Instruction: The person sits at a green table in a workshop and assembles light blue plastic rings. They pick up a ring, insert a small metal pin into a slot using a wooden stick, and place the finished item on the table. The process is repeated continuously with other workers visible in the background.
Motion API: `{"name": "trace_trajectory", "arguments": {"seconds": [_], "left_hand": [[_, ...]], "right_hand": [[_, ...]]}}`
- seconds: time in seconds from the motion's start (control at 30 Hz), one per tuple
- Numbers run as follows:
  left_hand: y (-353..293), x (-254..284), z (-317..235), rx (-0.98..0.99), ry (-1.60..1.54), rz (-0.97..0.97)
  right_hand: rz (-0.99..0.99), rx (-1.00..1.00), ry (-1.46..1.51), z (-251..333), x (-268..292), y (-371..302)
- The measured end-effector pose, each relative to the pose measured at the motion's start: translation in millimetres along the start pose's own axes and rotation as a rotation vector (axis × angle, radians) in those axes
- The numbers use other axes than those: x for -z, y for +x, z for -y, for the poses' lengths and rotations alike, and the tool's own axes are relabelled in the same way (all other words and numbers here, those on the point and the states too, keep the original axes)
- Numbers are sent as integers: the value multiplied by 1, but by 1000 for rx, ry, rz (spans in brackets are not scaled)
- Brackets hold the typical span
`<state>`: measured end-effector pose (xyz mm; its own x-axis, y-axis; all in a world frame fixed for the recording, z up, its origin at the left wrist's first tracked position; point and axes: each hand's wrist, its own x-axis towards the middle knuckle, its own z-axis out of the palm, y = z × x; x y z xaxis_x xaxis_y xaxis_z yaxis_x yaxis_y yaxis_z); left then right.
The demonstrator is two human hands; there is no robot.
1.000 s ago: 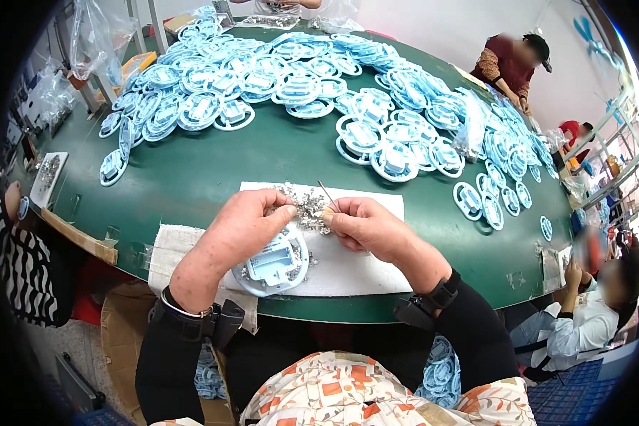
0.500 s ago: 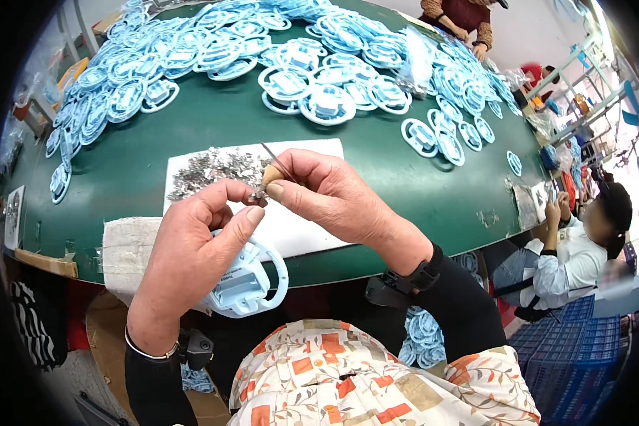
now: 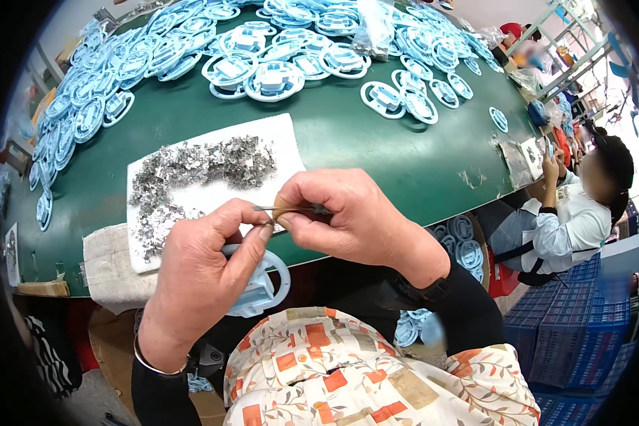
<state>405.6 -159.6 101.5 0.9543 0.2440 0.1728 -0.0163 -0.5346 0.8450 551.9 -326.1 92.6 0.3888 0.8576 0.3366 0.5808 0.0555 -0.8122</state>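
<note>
"Where are the two hands?"

"Close together, fingertips nearly meeting, in front of the near edge of a curved, dark green tabletop (image 3: 376,160)."

"And the left one?"

"The left hand (image 3: 209,259) has its thumb and forefinger pinched on a tiny dark piece (image 3: 266,222) — too small to tell more."

"What about the right?"

"The right hand (image 3: 337,213) is closed around a thin, straight metal rod (image 3: 268,208), whose tip points left, over the left fingertips."

"Where's the light blue plastic ring with a moulded centre?"

"That light blue plastic ring (image 3: 282,287) is under the left hand, partly covered by its thumb, above the lap. Whether the other fingers grip it, I can't tell."

"What lies on the table?"

"Ahead and to the left, a white rectangular board (image 3: 285,138) bears a loose spread of small silvery metal bits (image 3: 241,165). A greyish-white folded cloth (image 3: 110,263) sits at its left, by the table edge."

"And farther back?"

"A big heap of similar blue rings (image 3: 273,79) — with a clear plastic bag (image 3: 373,30) among them"
</note>
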Motion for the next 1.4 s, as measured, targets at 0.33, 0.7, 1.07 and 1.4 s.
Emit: {"name": "trace_trajectory", "arguments": {"seconds": [0.33,0.7,1.07,1.4], "left_hand": [[-15,-26,41,417,-658,57],[-16,-45,70,416,-515,-52],[-13,-47,69,440,-489,-46],[-12,-47,61,446,-512,-62]], "right_hand": [[-166,-240,162,-5,-9,-44],[-115,-59,-112,-29,-36,-38],[-67,58,-326,-40,-38,-34],[-24,22,-338,-36,-35,-33]]}}
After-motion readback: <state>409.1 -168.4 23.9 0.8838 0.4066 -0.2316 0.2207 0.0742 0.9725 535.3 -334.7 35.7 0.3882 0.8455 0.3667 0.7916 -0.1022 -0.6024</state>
